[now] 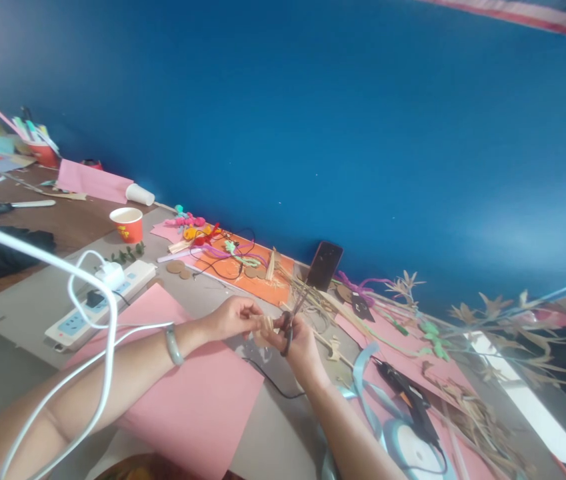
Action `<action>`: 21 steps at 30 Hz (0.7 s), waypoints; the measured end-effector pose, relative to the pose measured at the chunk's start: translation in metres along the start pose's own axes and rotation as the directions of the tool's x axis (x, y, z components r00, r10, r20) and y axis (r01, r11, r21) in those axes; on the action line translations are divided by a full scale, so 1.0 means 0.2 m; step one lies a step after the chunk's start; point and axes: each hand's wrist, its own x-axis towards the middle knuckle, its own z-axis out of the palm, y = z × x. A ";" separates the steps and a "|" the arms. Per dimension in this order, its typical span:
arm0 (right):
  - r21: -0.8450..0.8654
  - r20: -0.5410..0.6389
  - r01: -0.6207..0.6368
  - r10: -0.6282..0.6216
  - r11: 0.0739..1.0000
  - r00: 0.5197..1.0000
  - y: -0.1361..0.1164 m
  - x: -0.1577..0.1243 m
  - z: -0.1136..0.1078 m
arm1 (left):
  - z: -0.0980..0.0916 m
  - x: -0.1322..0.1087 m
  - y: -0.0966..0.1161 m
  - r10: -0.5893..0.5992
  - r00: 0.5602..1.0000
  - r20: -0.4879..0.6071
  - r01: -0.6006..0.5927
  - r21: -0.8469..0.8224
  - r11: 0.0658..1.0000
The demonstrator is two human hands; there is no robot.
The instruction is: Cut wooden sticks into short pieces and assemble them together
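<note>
My left hand is closed in a pinch on a small pale tan strip, which looks like dried husk or paper. Beside it, my right hand is closed around a pair of dark-handled scissors, whose blades point up and away from me. The fingertips of both hands meet at the tan strip, and the right fingers seem to touch it too. Below my left forearm lies a large pink sheet. A bangle sits on my left wrist.
At the left are a white power strip, a looping white cable and a paper cup. A phone leans on the blue wall. To the right lie a black glue gun, blue ribbon and dried leaves.
</note>
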 end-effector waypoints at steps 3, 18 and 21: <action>-0.018 -0.040 0.027 -0.027 0.999 0.999 0.01 0.00 -0.01 | 0.00 0.00 -0.01 -0.032 0.999 -0.034 0.032 -0.008 0.999; 0.177 -0.011 -0.033 0.036 0.984 0.999 -0.02 0.00 -0.03 | 0.03 0.00 0.05 -0.134 0.991 -0.019 0.128 -0.204 0.971; 0.222 0.021 -0.046 0.043 0.974 0.999 -0.02 0.01 -0.03 | 0.04 -0.01 0.07 -0.066 0.998 0.018 0.069 -0.265 0.962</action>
